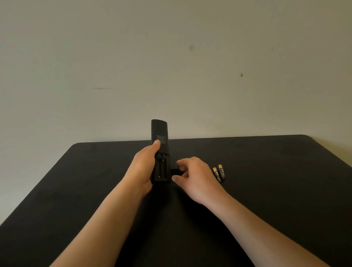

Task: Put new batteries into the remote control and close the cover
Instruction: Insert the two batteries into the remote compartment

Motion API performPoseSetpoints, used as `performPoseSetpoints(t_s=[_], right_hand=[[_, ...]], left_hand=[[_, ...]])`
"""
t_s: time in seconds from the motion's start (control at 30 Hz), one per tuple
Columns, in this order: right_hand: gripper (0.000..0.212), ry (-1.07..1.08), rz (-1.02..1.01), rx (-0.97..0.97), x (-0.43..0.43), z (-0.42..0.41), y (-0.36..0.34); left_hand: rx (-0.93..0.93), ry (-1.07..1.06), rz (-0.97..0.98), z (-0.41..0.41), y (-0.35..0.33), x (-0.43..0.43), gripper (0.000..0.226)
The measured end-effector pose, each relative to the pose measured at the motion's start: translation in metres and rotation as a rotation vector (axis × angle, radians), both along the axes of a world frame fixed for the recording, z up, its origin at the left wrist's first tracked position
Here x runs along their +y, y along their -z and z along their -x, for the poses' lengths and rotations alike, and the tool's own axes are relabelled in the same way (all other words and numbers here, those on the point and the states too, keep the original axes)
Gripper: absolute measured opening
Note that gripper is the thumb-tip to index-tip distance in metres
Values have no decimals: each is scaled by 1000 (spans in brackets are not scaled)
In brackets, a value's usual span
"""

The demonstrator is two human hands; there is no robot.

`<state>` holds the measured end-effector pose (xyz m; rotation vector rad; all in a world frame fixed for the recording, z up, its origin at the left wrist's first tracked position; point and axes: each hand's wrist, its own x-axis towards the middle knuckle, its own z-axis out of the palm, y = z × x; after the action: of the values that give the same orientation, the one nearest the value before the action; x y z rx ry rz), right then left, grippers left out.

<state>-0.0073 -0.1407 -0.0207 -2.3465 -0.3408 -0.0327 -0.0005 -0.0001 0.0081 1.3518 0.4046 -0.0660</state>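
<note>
My left hand (144, 166) grips a long black remote control (159, 132), back side up and tilted away from me. Its battery compartment (162, 168) lies open and shows two empty slots. Just to the right of it, my right hand (195, 178) pinches the small black cover (175, 171) between thumb and fingers, low over the table. Two black-and-gold batteries (219, 173) lie side by side on the table, right behind my right hand.
A black table (278, 197) with rounded far corners stands against a plain pale wall (174, 53). Its far edge runs just behind the remote.
</note>
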Motion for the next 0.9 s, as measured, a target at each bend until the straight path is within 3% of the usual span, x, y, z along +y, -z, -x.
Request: performPoseSetpoints(t_s=[0.23,0.4,0.53,0.63,0.9], right_hand=[[27,128,-47,-133,-34,-6,-31],[6,287,-83,-74,-69,-17,-40],[19,308,83,19,-82,-20,-44],[14,320,226,107,-84,-23,-44],[15,316,310,235,-80,-24,-41]], left_hand=[[-90,-30,32,1,-4,-1,26],[-172,62,97,5,-4,-12,24],[-137,168,223,9,0,-21,26],[-100,220,281,9,3,-23,28],[-62,220,315,8,4,-23,28]])
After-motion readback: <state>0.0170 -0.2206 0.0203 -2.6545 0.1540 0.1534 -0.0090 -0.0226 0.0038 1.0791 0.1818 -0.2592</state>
